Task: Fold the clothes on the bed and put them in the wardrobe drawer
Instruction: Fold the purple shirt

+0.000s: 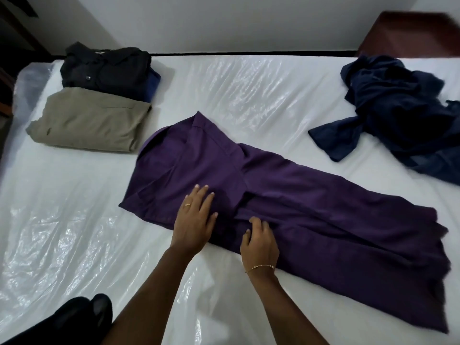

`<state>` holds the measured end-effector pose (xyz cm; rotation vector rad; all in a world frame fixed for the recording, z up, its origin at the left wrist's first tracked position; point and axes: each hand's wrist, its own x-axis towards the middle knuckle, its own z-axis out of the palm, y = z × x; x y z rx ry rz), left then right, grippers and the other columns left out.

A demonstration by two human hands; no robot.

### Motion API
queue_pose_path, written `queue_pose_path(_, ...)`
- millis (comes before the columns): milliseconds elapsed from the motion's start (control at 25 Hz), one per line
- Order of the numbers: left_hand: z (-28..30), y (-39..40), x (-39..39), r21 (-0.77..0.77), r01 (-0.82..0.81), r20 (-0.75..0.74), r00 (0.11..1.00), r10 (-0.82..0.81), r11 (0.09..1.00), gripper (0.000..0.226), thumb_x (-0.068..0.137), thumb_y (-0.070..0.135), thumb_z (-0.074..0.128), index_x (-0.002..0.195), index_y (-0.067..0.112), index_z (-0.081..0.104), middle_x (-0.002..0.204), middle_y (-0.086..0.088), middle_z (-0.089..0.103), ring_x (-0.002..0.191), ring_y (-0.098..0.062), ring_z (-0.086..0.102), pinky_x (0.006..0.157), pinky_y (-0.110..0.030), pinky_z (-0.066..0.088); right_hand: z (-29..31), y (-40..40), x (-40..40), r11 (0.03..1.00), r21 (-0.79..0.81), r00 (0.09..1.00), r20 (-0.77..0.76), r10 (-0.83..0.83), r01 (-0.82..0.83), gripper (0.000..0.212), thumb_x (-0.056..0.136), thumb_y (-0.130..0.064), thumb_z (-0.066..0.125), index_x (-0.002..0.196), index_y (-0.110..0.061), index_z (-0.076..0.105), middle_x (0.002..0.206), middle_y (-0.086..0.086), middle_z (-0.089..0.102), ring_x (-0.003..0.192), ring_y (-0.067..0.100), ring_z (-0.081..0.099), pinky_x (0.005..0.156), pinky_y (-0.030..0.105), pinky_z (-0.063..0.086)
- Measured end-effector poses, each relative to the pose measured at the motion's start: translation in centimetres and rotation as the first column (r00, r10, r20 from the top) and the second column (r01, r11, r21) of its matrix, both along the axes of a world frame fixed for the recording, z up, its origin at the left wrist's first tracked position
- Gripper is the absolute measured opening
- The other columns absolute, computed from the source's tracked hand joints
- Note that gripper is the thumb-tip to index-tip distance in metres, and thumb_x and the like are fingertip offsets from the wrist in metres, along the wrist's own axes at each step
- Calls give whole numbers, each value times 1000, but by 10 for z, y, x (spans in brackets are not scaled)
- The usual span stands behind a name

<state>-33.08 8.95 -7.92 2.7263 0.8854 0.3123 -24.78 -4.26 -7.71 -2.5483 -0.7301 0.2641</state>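
Pressing our flat left hand (pixel 195 217) on the purple garment (pixel 286 195) at mid-frame on the bed (pixel 62 232), we pinched a fold with our curled right hand (pixel 260 239) just beside.

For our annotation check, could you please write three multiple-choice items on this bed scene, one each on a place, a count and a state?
1. Where does the crumpled navy garment lie?
A. the bed's far right
B. on the olive stack
C. under the left hand

2. How many folded stacks sit at the far left?
A. one
B. two
C. four

3. How is the left hand?
A. flat on the purple garment
B. raised
C. clutching plastic

Answers: 1 A, it lies alone there. 2 B, the dark stack and olive stack. 3 A, its fingers lie straight on the cloth.
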Motion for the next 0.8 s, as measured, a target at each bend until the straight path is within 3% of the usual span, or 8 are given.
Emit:
queue_pose_path(80, -11, -13, 11, 3, 140, -103, 985, -139, 990, 55, 93, 42, 33, 130, 6, 51, 138, -16, 49, 129, -36, 44, 100, -51, 36, -6, -20, 19, 991, -131, 996, 84, -11, 22, 29, 70, -20, 65, 98, -13, 69, 87, 11, 63, 73, 30, 62, 56, 37, 47)
queue_pose_path(200, -25, -29, 22, -11, 158, -261, 953, -155, 987, 71, 97, 55, 13, 134, 5, 48, 143, -12, 42, 132, -34, 35, 96, -62, 40, -18, -63, 45, 941, -317, 993, 66, -102, 118, 52, 84, -48, 38, 118, -19, 64, 123, 18, 59, 112, 39, 55, 83, 61, 42)
queue_pose_path(320, -17, -51, 52, -53, 6, -212, 977, -17, 999, 79, 94, 60, 13, 137, 1, 42, 147, -17, 37, 139, -37, 24, 106, -62, 15, -25, -109, 66, 905, -376, 978, 17, -207, 198, 71, 93, -60, 10, 129, -19, 56, 136, 19, 49, 125, 43, 45, 90, 71, 30)
queue_pose_path(360, -10, -64, 69, -45, 29, -175, 984, -36, 999, 79, 94, 60, 13, 138, 0, 40, 148, -18, 35, 140, -37, 21, 107, -60, 12, -26, -122, 74, 896, -378, 969, 11, -249, 234, 74, 93, -60, 6, 130, -18, 55, 138, 19, 48, 126, 43, 43, 90, 73, 28)
queue_pose_path(520, 2, -128, 143, -14, 387, -97, 917, -387, 922, 71, 97, 54, 10, 138, 4, 41, 148, -14, 36, 141, -31, 18, 109, -56, 18, -24, -179, 103, 841, -374, 904, -19, -427, 390, 90, 85, -67, -11, 139, -20, 43, 148, 13, 35, 135, 43, 29, 96, 73, 20)
queue_pose_path(600, 0, -156, 166, 0, 490, -76, 869, -489, 872, 66, 98, 50, 17, 135, 4, 46, 146, -14, 39, 140, -32, 22, 106, -56, 24, -23, -203, 113, 824, -361, 888, 25, -460, 437, 87, 86, -68, -8, 139, -21, 43, 149, 10, 35, 136, 43, 28, 97, 73, 18)
queue_pose_path(680, -3, -186, 189, 13, 565, -69, 823, -563, 825, 62, 94, 46, 27, 133, 3, 49, 144, -14, 42, 136, -34, 27, 104, -55, 27, -19, -228, 129, 799, -341, 859, 59, -508, 495, 72, 88, -60, 13, 133, -19, 52, 143, 13, 43, 130, 44, 37, 94, 73, 23)
queue_pose_path(800, -11, -219, 213, 54, 649, -81, 760, -645, 759, 60, 91, 43, 32, 132, 4, 51, 143, -11, 44, 134, -35, 36, 103, -55, 31, -14, -256, 157, 744, -244, 776, 67, -628, 623, 59, 84, -49, 36, 114, -7, 65, 117, 23, 59, 101, 47, 57, 78, 63, 42)
